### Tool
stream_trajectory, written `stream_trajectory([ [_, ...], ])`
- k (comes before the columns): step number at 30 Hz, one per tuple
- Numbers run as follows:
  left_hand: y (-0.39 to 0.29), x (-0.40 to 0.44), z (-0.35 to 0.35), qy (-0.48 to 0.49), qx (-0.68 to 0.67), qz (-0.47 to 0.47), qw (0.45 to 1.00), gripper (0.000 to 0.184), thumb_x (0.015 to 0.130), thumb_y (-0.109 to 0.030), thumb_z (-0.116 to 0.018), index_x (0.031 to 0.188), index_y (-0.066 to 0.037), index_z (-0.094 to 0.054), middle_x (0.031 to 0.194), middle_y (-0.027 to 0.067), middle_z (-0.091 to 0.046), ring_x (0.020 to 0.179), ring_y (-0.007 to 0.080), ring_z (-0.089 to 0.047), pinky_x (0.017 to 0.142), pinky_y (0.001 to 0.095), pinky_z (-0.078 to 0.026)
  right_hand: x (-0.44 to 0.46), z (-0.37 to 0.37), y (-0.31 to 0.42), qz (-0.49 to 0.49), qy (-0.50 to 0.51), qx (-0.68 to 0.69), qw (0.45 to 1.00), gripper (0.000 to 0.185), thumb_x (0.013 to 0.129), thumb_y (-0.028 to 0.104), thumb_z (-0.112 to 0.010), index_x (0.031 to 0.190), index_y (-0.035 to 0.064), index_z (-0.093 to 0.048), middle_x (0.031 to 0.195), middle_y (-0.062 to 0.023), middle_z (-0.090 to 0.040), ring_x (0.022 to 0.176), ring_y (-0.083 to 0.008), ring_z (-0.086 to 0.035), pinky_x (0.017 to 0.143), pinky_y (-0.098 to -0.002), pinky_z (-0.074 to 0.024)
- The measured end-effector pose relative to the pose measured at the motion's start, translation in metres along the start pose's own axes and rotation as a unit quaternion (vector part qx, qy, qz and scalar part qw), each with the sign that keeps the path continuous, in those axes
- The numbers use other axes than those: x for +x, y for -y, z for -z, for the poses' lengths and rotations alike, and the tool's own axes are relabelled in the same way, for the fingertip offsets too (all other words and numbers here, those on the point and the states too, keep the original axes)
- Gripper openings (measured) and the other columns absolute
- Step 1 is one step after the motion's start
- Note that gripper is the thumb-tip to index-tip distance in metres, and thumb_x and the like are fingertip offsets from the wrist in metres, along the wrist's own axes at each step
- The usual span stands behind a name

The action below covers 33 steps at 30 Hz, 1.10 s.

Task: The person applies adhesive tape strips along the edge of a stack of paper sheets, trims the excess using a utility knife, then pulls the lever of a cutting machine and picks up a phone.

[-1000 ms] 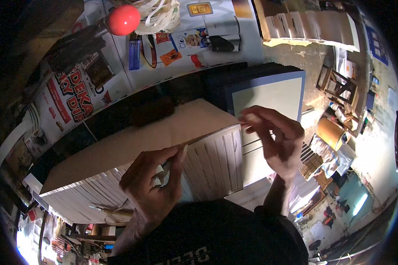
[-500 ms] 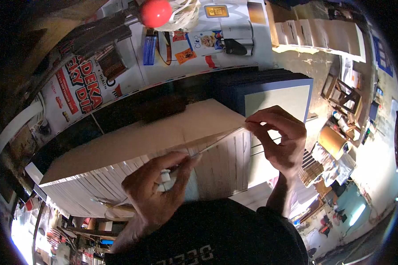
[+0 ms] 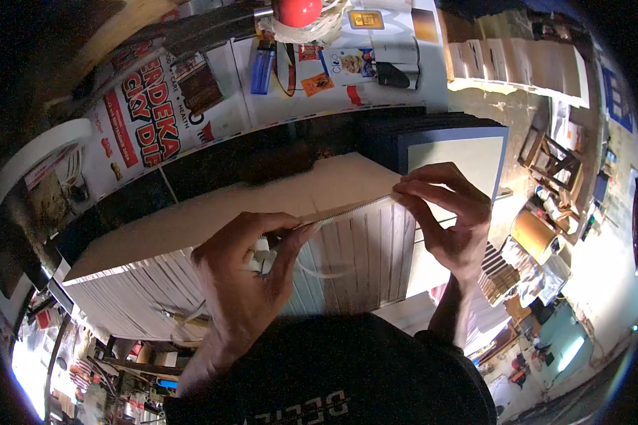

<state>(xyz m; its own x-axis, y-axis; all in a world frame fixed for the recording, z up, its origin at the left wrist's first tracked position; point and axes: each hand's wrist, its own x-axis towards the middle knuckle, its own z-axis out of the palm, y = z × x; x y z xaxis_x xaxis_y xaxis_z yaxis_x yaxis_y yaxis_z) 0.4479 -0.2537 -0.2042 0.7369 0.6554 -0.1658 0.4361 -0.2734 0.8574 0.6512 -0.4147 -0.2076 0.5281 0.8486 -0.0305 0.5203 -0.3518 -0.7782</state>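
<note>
A long row of stacked page blocks [image 3: 361,255] stands before me, its top face pale brown. My left hand [image 3: 252,265] pinches a thin striped strip [image 3: 354,209] near the middle of the block's edge, with a small white piece [image 3: 261,256] inside its curled fingers. At the block's right corner, my right hand [image 3: 446,216] pinches the strip's other end between thumb and fingertips. The strip lies stretched along the upper edge between both hands. A pale loose band [image 3: 326,273] hangs below it. Behind my right hand is a stack of blue-edged boards [image 3: 454,145].
Behind the blocks, a poster-covered table [image 3: 227,134] holds a blue lighter [image 3: 262,69], a red ball [image 3: 298,11] and small packets. A white ring-shaped object [image 3: 32,170] is at the left. More page stacks [image 3: 517,64] and a wooden stool [image 3: 551,161] are at the right.
The strip was lifted taut above the edge half a second ago and now rests along it. My left hand has moved slightly upward, and the view has shifted left.
</note>
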Motion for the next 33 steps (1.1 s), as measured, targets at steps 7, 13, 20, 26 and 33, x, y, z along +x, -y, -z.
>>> stream_trajectory([
  [7, -0.003, 0.002, 0.0, 0.003, -0.016, 0.024, 1.0, 0.01, 0.083, -0.01, -0.077, 0.085, -0.004, -0.069, 0.078, 0.0067, -0.071, 0.066, 0.0139, -0.067, 0.057, 0.0273, -0.049, 0.003, -0.002, 0.002, 0.011, 0.001, -0.013, 1.0, 0.025, 0.071, -0.008, -0.079, 0.093, 0.0045, -0.076, 0.094, -0.0098, -0.072, 0.088, -0.0221, -0.067, 0.076, -0.0324, -0.0534],
  [13, 0.001, 0.001, -0.003, -0.02, -0.036, 0.029, 0.999, 0.009, 0.082, -0.009, -0.077, 0.084, -0.005, -0.069, 0.077, 0.0059, -0.071, 0.065, 0.0131, -0.065, 0.057, 0.0272, -0.048, 0.007, -0.016, 0.008, 0.035, -0.005, -0.012, 0.999, 0.028, 0.067, -0.001, -0.085, 0.091, 0.0085, -0.075, 0.091, -0.007, -0.073, 0.084, -0.023, -0.068, 0.078, -0.034, -0.0498],
  [20, -0.007, -0.001, 0.0, 0.001, 0.029, 0.006, 1.0, 0.013, 0.082, -0.008, -0.076, 0.091, -0.004, -0.067, 0.081, 0.0086, -0.071, 0.071, 0.017, -0.069, 0.06, 0.0287, -0.052, 0.013, -0.025, 0.02, 0.095, 0.018, -0.048, 0.994, 0.027, 0.066, -0.002, -0.083, 0.089, 0.009, -0.075, 0.089, -0.0052, -0.073, 0.088, -0.021, -0.068, 0.082, -0.0362, -0.0484],
  [26, -0.019, -0.006, 0.019, 0.022, 0.041, 0.07, 0.996, 0.019, 0.082, -0.007, -0.075, 0.099, -0.005, -0.067, 0.084, 0.0098, -0.07, 0.073, 0.0199, -0.069, 0.061, 0.0317, -0.054, 0.013, -0.037, 0.02, 0.093, 0.034, -0.007, 0.995, 0.027, 0.066, -0.001, -0.081, 0.09, 0.0096, -0.074, 0.09, -0.0051, -0.072, 0.088, -0.0227, -0.068, 0.082, -0.0379, -0.048],
  [33, -0.001, -0.017, 0.069, 0.15, 0.07, 0.032, 0.986, 0.019, 0.085, 0.002, -0.067, 0.104, -0.002, -0.068, 0.094, 0.0148, -0.067, 0.081, 0.0235, -0.067, 0.064, 0.0351, -0.055, 0.011, -0.042, 0.026, 0.116, 0.021, -0.04, 0.992, 0.027, 0.068, 0.002, -0.08, 0.093, 0.0119, -0.074, 0.092, -0.0047, -0.071, 0.088, -0.0257, -0.066, 0.083, -0.039, -0.0475],
])
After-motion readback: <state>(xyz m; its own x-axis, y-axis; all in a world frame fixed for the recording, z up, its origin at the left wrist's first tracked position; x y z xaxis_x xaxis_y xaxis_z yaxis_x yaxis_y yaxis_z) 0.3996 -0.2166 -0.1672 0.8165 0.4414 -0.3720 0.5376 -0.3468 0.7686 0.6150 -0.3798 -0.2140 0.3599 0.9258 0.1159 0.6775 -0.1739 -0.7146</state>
